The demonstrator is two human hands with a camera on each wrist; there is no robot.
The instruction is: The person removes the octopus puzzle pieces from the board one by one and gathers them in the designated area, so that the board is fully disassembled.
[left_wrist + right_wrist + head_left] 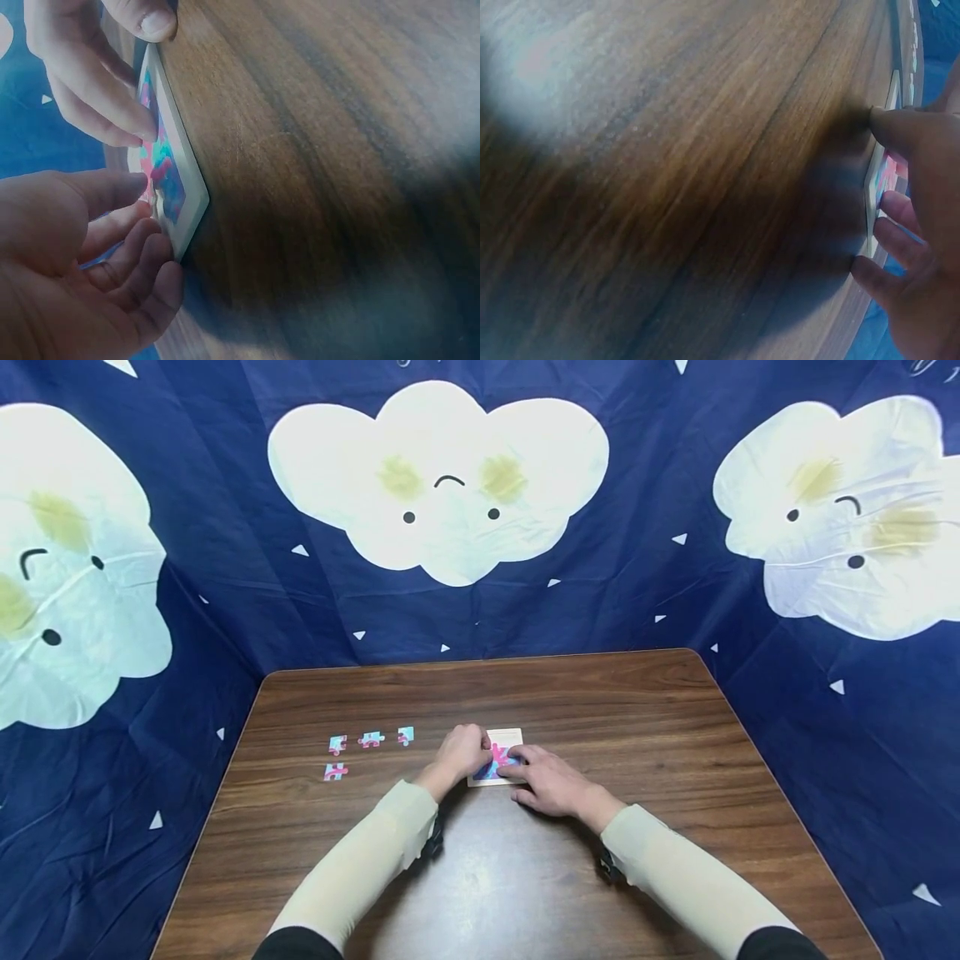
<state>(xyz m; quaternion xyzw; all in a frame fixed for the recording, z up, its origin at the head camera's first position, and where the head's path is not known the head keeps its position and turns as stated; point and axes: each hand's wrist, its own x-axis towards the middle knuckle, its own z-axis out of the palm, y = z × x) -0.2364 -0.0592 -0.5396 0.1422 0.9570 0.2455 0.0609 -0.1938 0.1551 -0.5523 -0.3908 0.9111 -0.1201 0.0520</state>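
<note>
A small puzzle board [506, 734] with a pale frame lies on the table, its inside covered with pink, blue and purple pieces. My left hand [463, 752] is at the board's left side. In the left wrist view, its thumb and index finger pinch a puzzle piece [159, 166] that stands slightly tilted over the board; the fingers partly hide it. From the right, my right hand [553, 781] reaches over the board, its fingers extended and touching the pieces. Its thumb rests by the board's near edge.
Several loose puzzle pieces, among them a blue and pink one [336, 772], lie to the left on the brown wooden table [600, 710]. A dark blue curtain [637, 585] with cloud prints hangs behind the table and at both sides.
</note>
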